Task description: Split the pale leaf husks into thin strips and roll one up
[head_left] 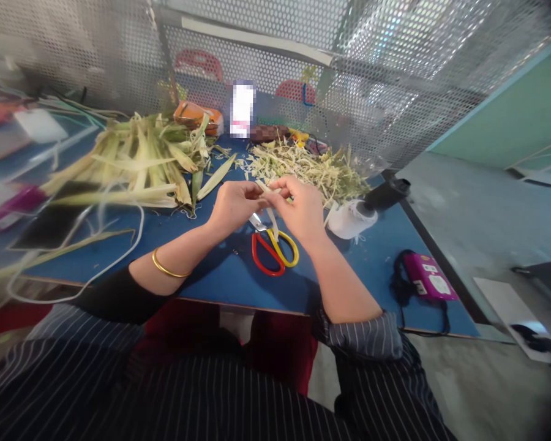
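The left hand hides the tips of red-and-yellow-handled metal scissors — a narrow, pale husk strip is partly covered — a purple object leftmost is blurred.

left hand + right hand: pinching pale strip | scissors: on blue table, near hands

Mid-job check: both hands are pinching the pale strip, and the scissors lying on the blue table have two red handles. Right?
Not quite: the scissors have one red handle and one yellow handle, as the head view shows. The rest holds: left hand and right hand pinch the pale strip, and the scissors lie on the blue table.
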Demonstrator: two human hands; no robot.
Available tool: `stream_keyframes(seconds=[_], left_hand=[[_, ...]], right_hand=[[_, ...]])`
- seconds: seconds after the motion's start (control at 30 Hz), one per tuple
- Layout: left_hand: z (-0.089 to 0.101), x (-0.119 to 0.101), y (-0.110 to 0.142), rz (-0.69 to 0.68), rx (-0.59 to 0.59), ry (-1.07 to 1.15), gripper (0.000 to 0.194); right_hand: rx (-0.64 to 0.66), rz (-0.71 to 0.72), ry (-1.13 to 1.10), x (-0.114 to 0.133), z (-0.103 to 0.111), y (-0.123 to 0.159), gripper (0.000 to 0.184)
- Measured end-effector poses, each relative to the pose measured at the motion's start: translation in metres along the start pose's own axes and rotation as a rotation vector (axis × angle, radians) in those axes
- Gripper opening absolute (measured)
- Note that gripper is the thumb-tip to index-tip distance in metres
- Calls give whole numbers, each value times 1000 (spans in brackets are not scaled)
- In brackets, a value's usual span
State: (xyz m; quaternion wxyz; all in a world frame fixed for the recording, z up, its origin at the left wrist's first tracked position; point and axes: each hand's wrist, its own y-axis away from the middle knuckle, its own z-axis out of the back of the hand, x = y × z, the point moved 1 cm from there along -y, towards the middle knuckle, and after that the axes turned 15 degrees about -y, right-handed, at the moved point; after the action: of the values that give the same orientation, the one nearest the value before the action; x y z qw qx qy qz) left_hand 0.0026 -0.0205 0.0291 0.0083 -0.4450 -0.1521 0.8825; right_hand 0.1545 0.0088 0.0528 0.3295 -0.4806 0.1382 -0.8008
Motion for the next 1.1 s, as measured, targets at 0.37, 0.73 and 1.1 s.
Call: stream_keyframes(seconds=[0.37, 0.73, 1.1], left_hand=[[1, -6, 4, -175, 211, -63, 16], [4, -12, 6, -118, 520, 118, 24], [10, -18, 6, -21, 606, 384, 25]], right_hand=[[-22, -196, -405, -5, 4, -3, 12], [-348, -279, -635, -13, 10, -8, 25], [-477, -231, -722, -20, 12, -11, 26]])
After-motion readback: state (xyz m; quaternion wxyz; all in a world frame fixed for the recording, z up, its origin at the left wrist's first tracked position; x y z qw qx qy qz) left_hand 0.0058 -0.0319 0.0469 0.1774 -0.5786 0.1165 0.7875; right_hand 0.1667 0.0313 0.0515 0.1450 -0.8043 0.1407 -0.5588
